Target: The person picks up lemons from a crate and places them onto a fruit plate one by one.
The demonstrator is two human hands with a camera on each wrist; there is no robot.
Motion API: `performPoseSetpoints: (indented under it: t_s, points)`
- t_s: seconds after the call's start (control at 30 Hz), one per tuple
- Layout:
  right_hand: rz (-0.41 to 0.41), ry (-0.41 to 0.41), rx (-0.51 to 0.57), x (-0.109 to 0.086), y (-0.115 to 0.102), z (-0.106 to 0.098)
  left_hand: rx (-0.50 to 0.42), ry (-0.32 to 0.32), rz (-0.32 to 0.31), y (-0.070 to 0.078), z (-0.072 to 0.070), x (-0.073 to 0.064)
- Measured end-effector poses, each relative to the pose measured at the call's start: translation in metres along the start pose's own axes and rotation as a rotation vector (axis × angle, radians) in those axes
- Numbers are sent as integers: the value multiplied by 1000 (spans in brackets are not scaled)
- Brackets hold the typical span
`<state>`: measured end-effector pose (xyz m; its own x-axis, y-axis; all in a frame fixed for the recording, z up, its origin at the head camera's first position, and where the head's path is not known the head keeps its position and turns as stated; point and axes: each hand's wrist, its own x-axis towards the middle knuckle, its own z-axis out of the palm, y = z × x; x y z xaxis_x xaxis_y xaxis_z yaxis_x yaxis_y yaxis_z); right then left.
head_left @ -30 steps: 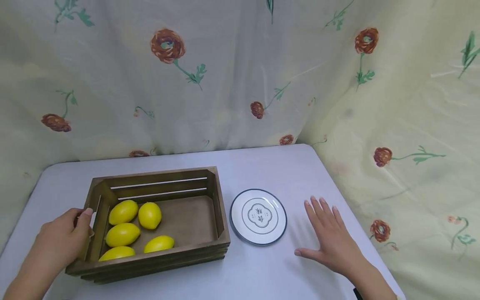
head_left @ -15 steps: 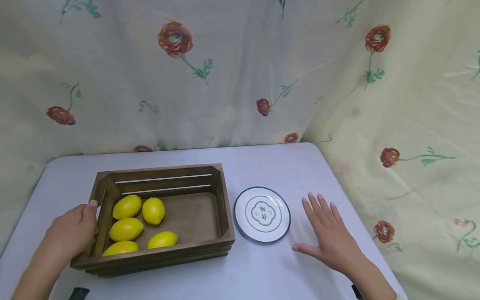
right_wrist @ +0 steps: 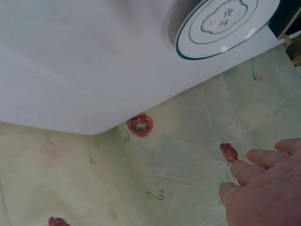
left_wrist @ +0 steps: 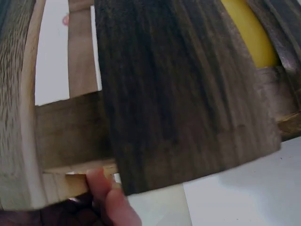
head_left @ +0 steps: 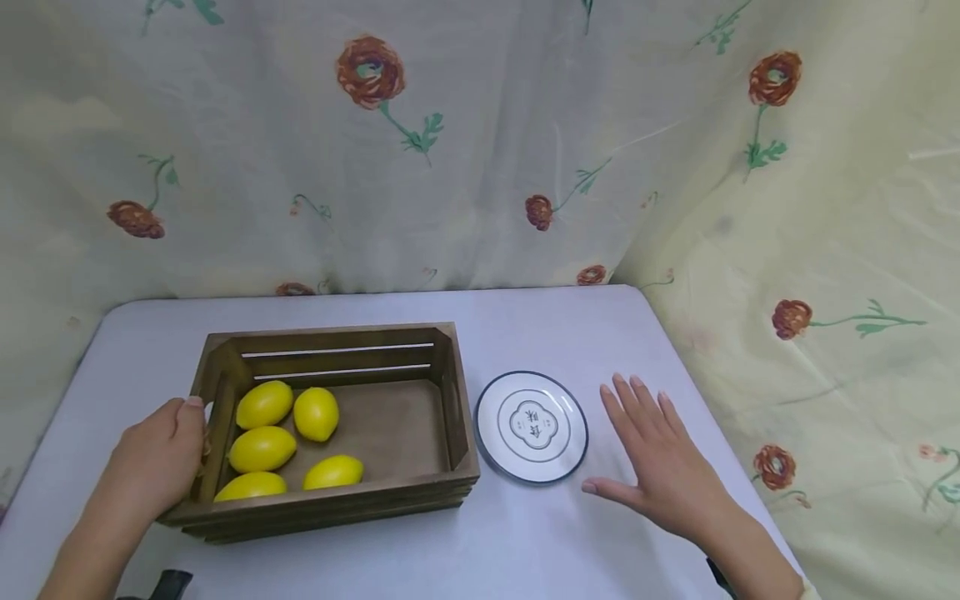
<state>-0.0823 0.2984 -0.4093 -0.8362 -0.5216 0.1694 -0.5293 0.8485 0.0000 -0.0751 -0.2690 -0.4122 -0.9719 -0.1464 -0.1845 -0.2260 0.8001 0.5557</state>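
My left hand grips the left end wall of a brown slatted wooden crate, thumb on the top rim. In the left wrist view, fingertips show at the gap by the dark end slat. Several yellow lemons lie in the crate's left half. My right hand is held palm down with fingers spread, holding nothing, to the right of a white plate. The plate has a dark blue rim and printed characters, and sits close beside the crate's right end.
A white-covered table with rounded corners bears the crate and plate. Flower-printed cloth hangs behind it and along the right side. A dark object shows at the bottom left, below the left forearm.
The head view has shifted, so table, crate and plate appear farther right and higher. My right hand is slightly nearer the plate. The left hand keeps its grip on the crate; the lemons look unmoved within it.
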Motion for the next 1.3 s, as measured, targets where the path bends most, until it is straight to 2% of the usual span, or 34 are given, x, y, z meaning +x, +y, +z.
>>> performPoseSetpoints:
  t_s: [0.2,0.33,0.57,0.63,0.93,1.3]
  points:
    - [-40,-2,4,14,-10,-14,-7,18,9,0,1,0]
    - [-88,8,14,25,-17,-24,-6,5,-6,0,0,0]
    - [-134,-36,7,45,-32,-41,121,-21,-24,7,-6,0]
    - [-142,-52,6,50,-36,-46,130,-22,-23,8,-6,0]
    - [-259,-19,11,77,-52,-64,81,-23,-11,5,-5,-2]
    - [-382,-61,-23,121,-81,-85,9,-25,-34,5,-4,-6]
